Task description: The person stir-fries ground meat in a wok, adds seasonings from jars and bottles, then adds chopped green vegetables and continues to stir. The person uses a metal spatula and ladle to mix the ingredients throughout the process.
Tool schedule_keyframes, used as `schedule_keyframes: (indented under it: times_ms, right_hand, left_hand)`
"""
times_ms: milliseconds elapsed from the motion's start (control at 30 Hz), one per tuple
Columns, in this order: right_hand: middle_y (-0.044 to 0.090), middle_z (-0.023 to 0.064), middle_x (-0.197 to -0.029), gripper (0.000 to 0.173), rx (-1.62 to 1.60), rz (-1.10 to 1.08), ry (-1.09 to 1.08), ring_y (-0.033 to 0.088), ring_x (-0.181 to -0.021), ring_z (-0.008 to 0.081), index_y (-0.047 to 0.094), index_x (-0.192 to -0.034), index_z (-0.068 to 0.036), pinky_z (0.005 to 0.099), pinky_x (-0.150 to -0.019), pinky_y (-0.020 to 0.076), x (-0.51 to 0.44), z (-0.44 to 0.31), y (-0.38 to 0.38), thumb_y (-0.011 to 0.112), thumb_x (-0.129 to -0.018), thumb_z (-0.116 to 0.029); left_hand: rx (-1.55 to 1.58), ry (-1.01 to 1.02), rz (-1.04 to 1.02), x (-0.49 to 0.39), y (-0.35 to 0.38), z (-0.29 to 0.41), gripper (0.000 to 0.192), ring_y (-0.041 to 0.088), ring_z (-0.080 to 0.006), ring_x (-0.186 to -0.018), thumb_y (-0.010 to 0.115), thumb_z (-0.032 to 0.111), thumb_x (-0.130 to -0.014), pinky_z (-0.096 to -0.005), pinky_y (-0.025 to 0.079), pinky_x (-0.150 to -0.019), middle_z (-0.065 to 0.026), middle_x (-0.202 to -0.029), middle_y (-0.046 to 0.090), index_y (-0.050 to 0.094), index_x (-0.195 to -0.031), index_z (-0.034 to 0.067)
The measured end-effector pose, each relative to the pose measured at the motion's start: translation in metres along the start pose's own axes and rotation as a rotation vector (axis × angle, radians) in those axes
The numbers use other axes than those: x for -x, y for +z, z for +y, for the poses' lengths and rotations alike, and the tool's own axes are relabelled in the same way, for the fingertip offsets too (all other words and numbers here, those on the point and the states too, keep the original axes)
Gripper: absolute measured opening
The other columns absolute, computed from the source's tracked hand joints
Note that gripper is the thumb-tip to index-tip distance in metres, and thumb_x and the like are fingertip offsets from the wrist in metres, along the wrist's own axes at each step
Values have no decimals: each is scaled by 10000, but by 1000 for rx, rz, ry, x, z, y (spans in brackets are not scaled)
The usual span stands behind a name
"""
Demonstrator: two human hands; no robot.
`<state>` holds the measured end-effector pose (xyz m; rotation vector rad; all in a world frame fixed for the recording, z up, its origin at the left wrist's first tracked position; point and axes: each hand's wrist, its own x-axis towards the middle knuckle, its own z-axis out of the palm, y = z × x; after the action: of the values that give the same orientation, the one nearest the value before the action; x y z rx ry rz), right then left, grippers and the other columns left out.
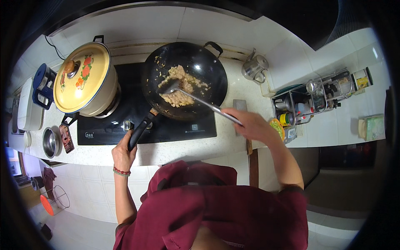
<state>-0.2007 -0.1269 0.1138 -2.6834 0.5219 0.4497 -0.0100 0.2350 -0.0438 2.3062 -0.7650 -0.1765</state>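
A black wok (206, 103) sits on the right side of the black glass cooktop (175, 132). Its long black handle (139, 131) is in my left hand (122, 153), which wears a beaded bracelet. My right hand (250, 123) grips the metal handle of a wok spatula (206, 104). The spatula's blade rests among pale, crumbled food that looks like minced meat (179, 76), partly covered by it. The meat lies in the middle of the wok, with small yellowish bits stuck up the left wall.
A lidded enamel pot (93, 90) stands on the left burner. Left of it are a blue-lidded jug (43, 84), a steel bowl (50, 142) and a phone (66, 139). To the right are a steel kettle (254, 67), a cleaver (240, 109), an orange basket of chopped greens (276, 127) and a seasoning rack (292, 106).
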Motion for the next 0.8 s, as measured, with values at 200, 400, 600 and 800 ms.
schedule_keyframes:
  times_ms: [200,400,600,800]
  right_hand:
    - [664,118,-862,515,-192,11,146,659,-751,317,505,-1346,-244,386,-667,503,90,-2,-25,563,-858,-88]
    - [668,139,-978,516,-227,134,129,662,-821,317,479,-1392,-234,378,-718,508,75,-2,26,577,-898,-118]
    - [673,191,-914,501,-449,619,-12,654,-757,364,480,-1395,-196,399,-689,511,23,8,109,570,-913,-96]
    - [680,194,-934,514,-461,656,-20,665,-816,362,473,-1404,-200,409,-720,520,0,-17,113,556,-903,-120]
  left_hand:
    - [-21,-14,-5,0,2,0,581,695,-356,-889,712,-2,-717,-386,556,-764,-209,-1020,691,589,-1277,85]
    - [-14,-1,10,1,4,-1,551,699,-353,-856,715,27,-731,-385,558,-736,-204,-998,695,600,-1266,91]
    - [8,15,31,3,5,-2,555,696,-356,-832,712,29,-716,-396,563,-720,-193,-990,696,601,-1255,105]
    - [14,39,25,4,5,-4,542,696,-356,-824,715,34,-724,-395,566,-706,-194,-989,696,604,-1250,106]
